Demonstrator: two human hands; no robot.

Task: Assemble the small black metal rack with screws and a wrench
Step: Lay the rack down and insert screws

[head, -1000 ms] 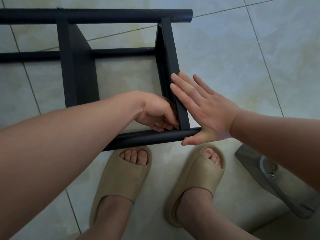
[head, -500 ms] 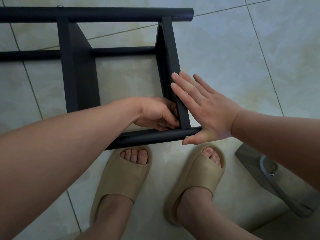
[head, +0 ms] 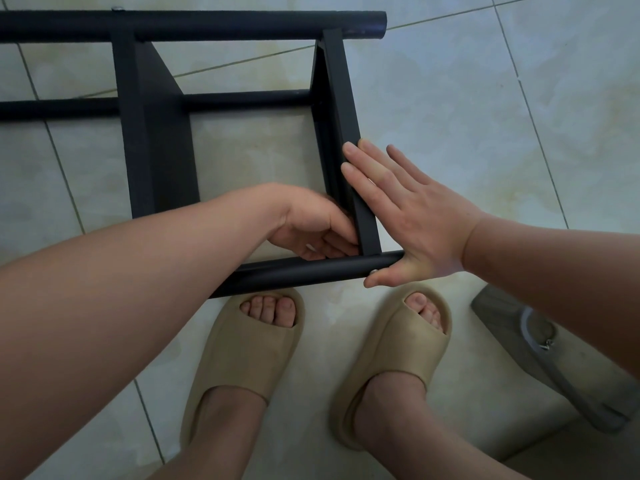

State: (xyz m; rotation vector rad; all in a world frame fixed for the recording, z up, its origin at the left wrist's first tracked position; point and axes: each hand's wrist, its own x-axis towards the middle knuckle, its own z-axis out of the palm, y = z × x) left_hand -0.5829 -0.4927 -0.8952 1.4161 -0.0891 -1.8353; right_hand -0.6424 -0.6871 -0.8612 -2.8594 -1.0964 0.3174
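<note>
The black metal rack [head: 194,26] lies on the tiled floor, its long tubes running left to right. My right hand [head: 408,216] presses flat, fingers straight, against the outer face of the right crossbar [head: 341,98]. Its thumb lies at the end of the near tube [head: 304,273], beside a small silver screw head [head: 373,271]. My left hand [head: 311,223] reaches inside the frame to the corner where that crossbar meets the near tube. Its fingers are curled against the bar's inner side, and whatever they hold is hidden. No wrench is visible.
My feet in beige slippers [head: 249,344] stand just in front of the near tube. A grey sandal [head: 540,362] lies on the floor at the right. Another screw head [head: 117,8] shows on the far tube. A wide black panel [head: 156,133] forms the rack's left crosspiece.
My left hand has slid down along the crossbar's inner side toward the corner with the near tube. My right hand has stayed flat on the outer side.
</note>
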